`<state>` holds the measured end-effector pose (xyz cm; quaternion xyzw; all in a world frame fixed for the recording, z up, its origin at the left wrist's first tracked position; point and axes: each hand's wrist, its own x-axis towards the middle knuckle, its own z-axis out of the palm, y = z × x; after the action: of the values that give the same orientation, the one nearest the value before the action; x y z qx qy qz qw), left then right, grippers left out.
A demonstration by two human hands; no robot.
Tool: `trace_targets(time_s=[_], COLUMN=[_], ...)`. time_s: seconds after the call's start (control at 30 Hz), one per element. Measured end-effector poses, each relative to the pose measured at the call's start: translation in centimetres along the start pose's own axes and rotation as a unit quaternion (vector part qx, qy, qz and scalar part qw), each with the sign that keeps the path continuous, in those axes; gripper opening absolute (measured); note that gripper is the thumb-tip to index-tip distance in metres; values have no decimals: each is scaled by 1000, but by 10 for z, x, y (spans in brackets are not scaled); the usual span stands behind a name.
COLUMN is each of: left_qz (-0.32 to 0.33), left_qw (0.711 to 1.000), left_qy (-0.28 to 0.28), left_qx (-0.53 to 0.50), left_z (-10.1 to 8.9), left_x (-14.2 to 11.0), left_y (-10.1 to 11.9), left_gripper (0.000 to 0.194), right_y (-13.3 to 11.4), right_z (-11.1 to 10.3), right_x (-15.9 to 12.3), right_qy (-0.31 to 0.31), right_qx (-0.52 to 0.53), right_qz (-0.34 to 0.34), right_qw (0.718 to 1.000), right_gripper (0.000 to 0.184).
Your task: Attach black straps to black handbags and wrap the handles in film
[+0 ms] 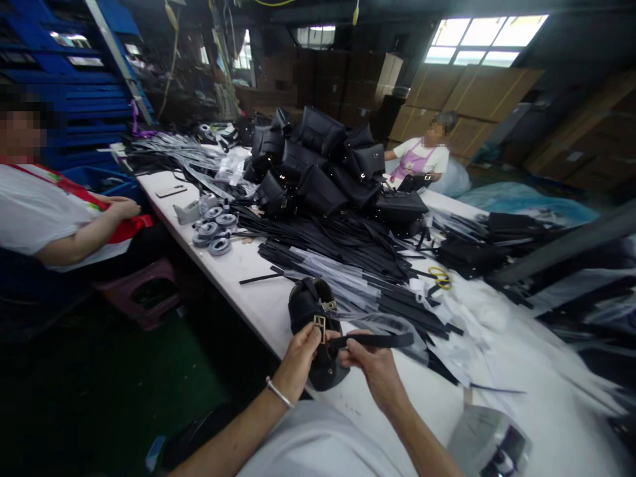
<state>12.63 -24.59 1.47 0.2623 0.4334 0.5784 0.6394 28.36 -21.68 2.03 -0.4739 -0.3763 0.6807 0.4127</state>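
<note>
A small black bag [328, 375] rests at the near edge of the white table, in front of my body. My left hand [299, 354] pinches a gold-coloured buckle [318, 323] on the bag's upper side. Between the thumb and fingers of my right hand [370, 361] is a black strap [392, 340], whose free end sticks out to the right. The strap's other end reaches toward the buckle; whether it passes through the frame is hidden by my fingers. A second gold buckle [328, 306] shows just beyond the first.
Black straps [342, 245] and a heap of black bags [318, 165] cover the table's middle. Rolls of grey tape [213, 228], a phone [171, 191] and yellow scissors [440, 277] lie around. A grey tape dispenser [489, 440] sits near right. Co-workers sit left and across.
</note>
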Motion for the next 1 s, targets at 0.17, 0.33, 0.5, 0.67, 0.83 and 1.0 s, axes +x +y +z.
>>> trace_targets(time_s=[0.17, 0.33, 0.5, 0.67, 0.83, 1.0], left_qz=[-23, -25, -8, 0, -14, -73], left_qw=[984, 924, 903, 875, 856, 835], left_qy=[-174, -334, -370, -427, -466, -504], left_qx=[44, 183, 219, 230, 223, 209], left_z=[27, 54, 64, 63, 55, 33], left_x=[9, 6, 2, 12, 38, 62], left_y=[31, 60, 67, 72, 71, 60], left_gripper=[40, 40, 38, 37, 37, 38], right_y=[-52, -85, -88, -83, -76, -56], right_z=[-32, -34, -27, -10, 8, 20], right_x=[-4, -44, -77, -78, -59, -36], right_qy=[94, 120, 193, 231, 231, 208], right_qx=[49, 89, 66, 91, 121, 141], right_qz=[-58, -74, -86, -97, -99, -20], right_qw=[993, 986, 975, 964, 960, 968], right_gripper=[33, 27, 29, 29, 26, 30])
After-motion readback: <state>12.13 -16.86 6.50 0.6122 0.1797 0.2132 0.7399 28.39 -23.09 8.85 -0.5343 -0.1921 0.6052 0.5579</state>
